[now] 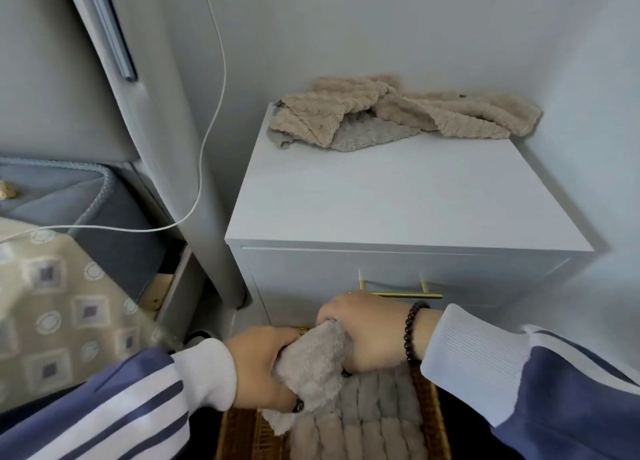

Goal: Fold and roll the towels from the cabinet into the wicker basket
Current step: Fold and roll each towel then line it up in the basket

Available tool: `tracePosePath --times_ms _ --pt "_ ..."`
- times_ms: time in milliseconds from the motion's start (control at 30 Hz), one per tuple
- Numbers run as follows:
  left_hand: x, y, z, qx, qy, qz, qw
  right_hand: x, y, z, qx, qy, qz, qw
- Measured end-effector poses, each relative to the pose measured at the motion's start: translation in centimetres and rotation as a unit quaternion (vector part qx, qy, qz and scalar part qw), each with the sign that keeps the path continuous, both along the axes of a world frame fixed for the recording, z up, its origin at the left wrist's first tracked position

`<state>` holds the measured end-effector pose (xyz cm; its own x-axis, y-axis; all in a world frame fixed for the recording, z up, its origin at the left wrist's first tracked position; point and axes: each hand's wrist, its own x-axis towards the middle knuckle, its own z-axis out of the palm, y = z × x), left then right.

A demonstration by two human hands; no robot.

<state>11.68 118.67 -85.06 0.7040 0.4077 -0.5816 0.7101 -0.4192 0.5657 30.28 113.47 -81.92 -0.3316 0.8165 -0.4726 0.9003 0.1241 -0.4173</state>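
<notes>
Held a soft gray rolled towel (313, 366) in both hands, right over the wicker basket (429, 414). Left hand (265, 369) curled tight round the near end of the roll. Right hand (367, 331) wrapped over the far end, fingers tucked in. Sat below the hands in the basket: more rolled towels (374, 421), gray and pinkish, packed side by side. Stood just behind the basket: the white cabinet (398, 200) with its gold handle (408, 293). Still lay in a messy heap on the cabinet top, near the wall: loose towels (391, 113), tan ones over a gray one, not yet folded.

Best way to do this step, probably: kept the roll squeezed snug so it could not come undone. Lowered it into the open gap on the left side of the basket, next to the other rolls. Pushed it down with the loose edge underneath, then let go slowly.
</notes>
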Motion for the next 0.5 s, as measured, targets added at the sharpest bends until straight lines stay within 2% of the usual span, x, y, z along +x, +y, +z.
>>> tracePosePath --times_ms 100,233,333,500 --pt "-0.9 -1.8 -2.7 -0.014 0.07 0.002 0.997 -2.3 0.4 -3.7 -0.023 -0.028 0.037 0.999" --pt "-0.6 -3.8 -5.0 0.006 0.095 0.031 0.995 -4.3 1.4 -8.3 -0.025 -0.048 0.073 0.996" --pt "-1.4 -4.5 -7.8 0.04 0.142 0.068 0.987 -4.9 2.1 -12.0 -0.019 -0.025 0.09 0.995" --pt "-3.3 -3.8 -13.0 0.029 0.199 0.135 0.97 -6.3 2.8 -18.0 0.014 0.017 0.07 0.997"
